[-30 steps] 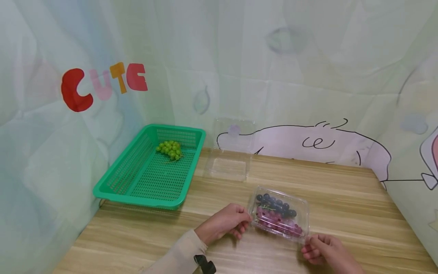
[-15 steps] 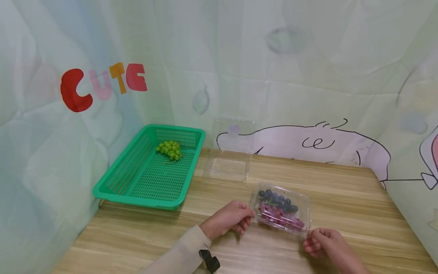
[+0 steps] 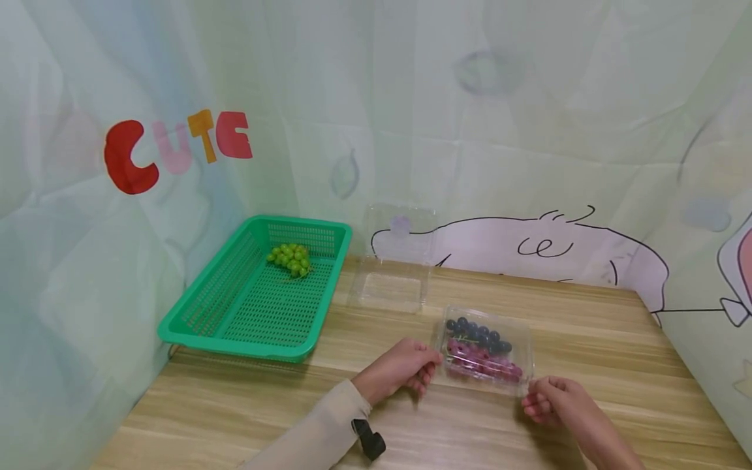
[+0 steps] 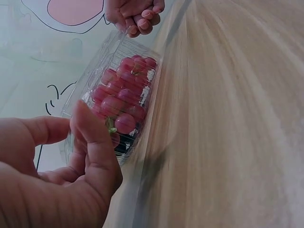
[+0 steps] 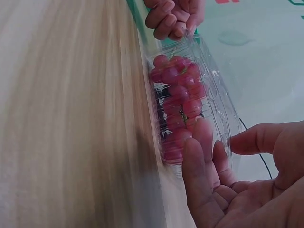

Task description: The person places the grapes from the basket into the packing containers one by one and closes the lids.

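Note:
Between my hands on the wooden table is a closed clear plastic clamshell box. Inside it lie a bunch of dark grapes at the far side and a bunch of red grapes at the near side. My left hand pinches the box's near left corner between thumb and fingers. At the near right corner, my right hand pinches the rim, its thumb on the lid edge in the right wrist view. The red grapes largely hide the dark ones in both wrist views.
A green plastic basket stands at the left with a bunch of green grapes inside. Behind the box, an open clear plastic clamshell stands against the printed curtain. Curtains line the table's back and sides.
The box with the grapes has shifted a little away from me toward the back of the table. Both hands have moved along with it, still at its corners.

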Demonstrator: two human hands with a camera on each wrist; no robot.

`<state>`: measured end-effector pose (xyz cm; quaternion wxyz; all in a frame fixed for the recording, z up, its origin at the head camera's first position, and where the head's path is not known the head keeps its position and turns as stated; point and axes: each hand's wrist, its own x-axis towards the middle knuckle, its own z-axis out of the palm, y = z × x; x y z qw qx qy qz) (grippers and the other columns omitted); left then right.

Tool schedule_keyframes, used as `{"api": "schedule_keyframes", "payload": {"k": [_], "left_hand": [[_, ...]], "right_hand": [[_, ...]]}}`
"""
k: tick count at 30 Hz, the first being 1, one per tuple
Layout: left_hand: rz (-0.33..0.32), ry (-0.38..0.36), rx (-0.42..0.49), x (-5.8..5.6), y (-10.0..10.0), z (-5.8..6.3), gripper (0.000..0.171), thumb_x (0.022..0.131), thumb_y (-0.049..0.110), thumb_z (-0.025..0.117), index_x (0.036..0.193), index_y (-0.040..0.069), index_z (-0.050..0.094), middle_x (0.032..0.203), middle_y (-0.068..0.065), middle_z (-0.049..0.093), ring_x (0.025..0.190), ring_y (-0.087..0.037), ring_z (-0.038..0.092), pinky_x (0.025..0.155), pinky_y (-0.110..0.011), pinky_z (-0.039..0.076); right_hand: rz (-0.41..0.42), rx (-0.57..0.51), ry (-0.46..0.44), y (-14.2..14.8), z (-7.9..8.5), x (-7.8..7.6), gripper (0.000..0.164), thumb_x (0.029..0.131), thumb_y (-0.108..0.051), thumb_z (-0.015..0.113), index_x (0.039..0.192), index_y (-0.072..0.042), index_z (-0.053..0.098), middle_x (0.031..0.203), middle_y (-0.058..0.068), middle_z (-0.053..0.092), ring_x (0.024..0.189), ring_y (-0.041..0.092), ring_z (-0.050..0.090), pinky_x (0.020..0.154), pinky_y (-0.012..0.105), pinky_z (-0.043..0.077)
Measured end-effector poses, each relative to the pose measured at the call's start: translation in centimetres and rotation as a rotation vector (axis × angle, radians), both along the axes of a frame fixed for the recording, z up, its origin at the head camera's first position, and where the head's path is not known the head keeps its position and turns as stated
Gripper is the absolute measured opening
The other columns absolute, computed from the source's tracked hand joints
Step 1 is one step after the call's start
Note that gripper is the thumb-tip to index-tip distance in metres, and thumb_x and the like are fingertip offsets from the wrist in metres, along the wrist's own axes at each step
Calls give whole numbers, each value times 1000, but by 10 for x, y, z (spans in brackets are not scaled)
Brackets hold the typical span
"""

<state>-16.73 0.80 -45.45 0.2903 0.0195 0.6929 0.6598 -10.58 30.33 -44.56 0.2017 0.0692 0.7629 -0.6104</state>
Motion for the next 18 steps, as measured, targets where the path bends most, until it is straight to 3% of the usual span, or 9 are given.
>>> {"api": "schedule_keyframes", "payload": {"k": [10, 18], "left_hand": [[53, 4, 31, -10, 8, -3, 21, 90, 14, 61, 75, 0, 58, 58, 0, 50, 43, -10, 45, 41, -22, 47], [55, -7, 50, -18, 12, -6, 21, 91, 16, 60, 74, 4, 56, 58, 1, 49, 44, -9, 45, 43, -21, 47]], "right_hand": [[-59, 47, 15, -2, 1, -14, 28, 97, -18, 48, 103, 8, 57, 82, 4, 70, 73, 12, 67, 71, 28, 57], [-114, 75, 8, -4, 0, -23, 29, 97, -18, 46, 105, 9, 55, 83, 6, 70, 73, 14, 67, 72, 28, 57]]}}
